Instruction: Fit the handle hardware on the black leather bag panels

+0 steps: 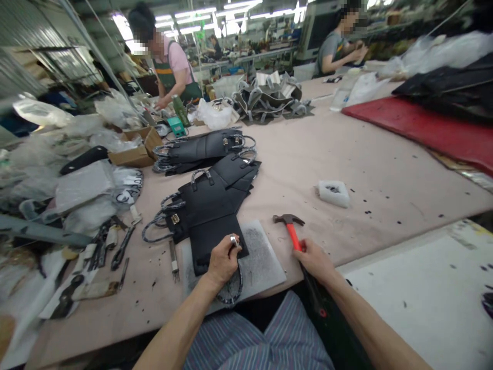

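My left hand is closed round a short silver metal tool, whose lower end is hidden by the fingers. It rests over the near end of a black bag panel with rope-like handles, one of them curving below the hand. Under that panel lies a pale, black-speckled board. In my right hand is a claw hammer with a red and black handle, gripped along the shaft. The hammer's head lies low over the table, right of the board; whether it touches the surface I cannot tell.
More black bag panels are stacked farther back. Hand tools and plastic-wrapped goods crowd the left. A white block sits on the table at right. Two co-workers work across the table.
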`<state>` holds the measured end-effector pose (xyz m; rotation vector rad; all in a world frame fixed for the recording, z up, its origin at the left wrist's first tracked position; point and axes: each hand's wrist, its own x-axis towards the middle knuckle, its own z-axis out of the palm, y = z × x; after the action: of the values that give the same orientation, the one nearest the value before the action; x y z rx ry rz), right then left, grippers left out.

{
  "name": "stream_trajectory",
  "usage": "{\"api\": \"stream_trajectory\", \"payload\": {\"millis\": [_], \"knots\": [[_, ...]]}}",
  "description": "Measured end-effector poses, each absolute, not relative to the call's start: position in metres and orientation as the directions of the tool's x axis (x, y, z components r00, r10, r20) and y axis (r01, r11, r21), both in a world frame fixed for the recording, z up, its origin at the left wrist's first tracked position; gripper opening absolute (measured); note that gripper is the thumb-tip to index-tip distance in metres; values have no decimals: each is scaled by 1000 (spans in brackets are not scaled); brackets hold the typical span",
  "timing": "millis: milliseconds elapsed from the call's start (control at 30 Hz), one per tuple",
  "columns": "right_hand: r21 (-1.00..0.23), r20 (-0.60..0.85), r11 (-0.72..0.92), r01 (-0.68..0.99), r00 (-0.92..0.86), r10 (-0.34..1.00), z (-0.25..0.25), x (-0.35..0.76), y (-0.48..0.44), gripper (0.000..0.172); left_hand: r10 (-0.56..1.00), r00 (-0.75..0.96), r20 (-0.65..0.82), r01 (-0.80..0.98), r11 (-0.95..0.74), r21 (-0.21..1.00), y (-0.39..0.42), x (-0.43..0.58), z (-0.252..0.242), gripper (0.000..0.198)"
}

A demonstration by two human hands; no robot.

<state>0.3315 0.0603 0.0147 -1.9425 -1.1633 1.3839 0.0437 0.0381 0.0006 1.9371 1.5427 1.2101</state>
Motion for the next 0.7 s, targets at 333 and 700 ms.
{"api": "stream_trajectory", "payload": {"millis": [333, 700], "knots": [[-909, -168, -145, 391, -25, 985, 120, 297, 43, 38, 924, 16, 382, 568, -323, 757, 38, 41, -5, 17], [-487, 422, 546, 682, -363, 831, 229, 275, 36, 33, 919, 15, 394, 563, -334, 756, 39, 41, -5, 21]]}}
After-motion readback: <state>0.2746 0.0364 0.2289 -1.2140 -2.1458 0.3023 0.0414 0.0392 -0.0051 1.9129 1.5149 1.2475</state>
